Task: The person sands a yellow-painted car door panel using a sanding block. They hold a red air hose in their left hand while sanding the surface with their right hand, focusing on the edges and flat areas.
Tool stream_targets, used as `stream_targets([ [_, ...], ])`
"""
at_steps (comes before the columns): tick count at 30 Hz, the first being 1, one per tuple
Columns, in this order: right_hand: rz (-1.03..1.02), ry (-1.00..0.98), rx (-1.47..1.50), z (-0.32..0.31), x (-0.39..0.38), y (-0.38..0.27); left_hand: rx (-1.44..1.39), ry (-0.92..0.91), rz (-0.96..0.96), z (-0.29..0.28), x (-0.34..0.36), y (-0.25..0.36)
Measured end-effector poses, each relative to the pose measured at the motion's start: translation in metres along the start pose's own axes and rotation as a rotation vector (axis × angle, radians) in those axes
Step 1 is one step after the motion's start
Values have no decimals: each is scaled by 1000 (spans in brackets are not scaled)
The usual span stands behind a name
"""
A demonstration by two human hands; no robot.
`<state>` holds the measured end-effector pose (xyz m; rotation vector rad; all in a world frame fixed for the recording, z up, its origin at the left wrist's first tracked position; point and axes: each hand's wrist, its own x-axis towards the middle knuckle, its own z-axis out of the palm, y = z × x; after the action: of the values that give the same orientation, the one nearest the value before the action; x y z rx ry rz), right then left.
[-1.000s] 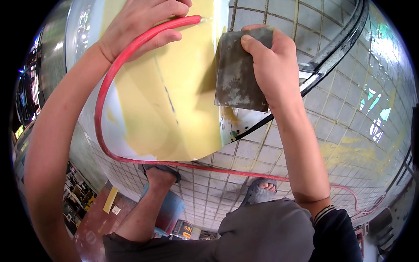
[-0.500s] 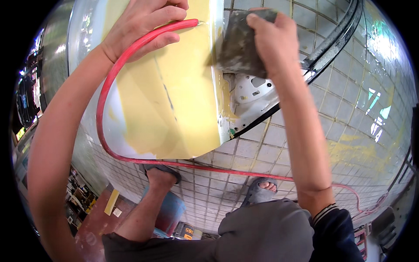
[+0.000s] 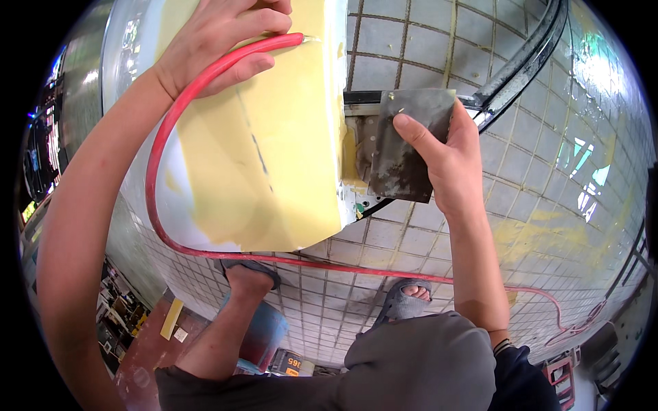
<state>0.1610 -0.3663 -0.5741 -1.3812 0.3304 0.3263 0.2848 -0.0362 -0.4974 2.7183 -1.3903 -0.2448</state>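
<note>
My left hand [image 3: 223, 44] is closed around a red hose [image 3: 199, 79] over the yellow-coated car body panel [image 3: 295, 137]. A little clear water shows at the hose's end. My right hand [image 3: 449, 161] grips a dark grey, wet-looking sheet of sandpaper [image 3: 411, 140], thumb on its face and fingers hidden behind. The sandpaper hangs just right of the panel's edge, partly covering the door-opening metal there. Bare white and grey patches border the yellow coat, and a thin dark line runs down its middle.
The hose curves below the panel and runs right across the tiled floor [image 3: 384, 236]. A black-edged door frame [image 3: 524, 65] rises at the right. My sandalled feet stand below, with a blue bucket [image 3: 264, 332] beside my left leg. A red rack [image 3: 561, 380] sits lower right.
My right hand has come down toward me with the sandpaper, uncovering tiles above. My left hand and the hose have shifted slightly left.
</note>
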Motion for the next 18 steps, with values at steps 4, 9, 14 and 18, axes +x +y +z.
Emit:
stream_targets([
  [4, 8, -51, -133, 1, -7, -1, 14, -8, -1, -7, 0, 2],
  [9, -14, -57, -230, 9, -19, 6, 15, -12, 7, -8, 3, 2],
  [14, -8, -100, -369, 16, -31, 10, 15, -14, 4, -7, 3, 3],
  [18, -20, -50, -392, 21, -33, 5, 11, -13, 5, -6, 3, 3],
])
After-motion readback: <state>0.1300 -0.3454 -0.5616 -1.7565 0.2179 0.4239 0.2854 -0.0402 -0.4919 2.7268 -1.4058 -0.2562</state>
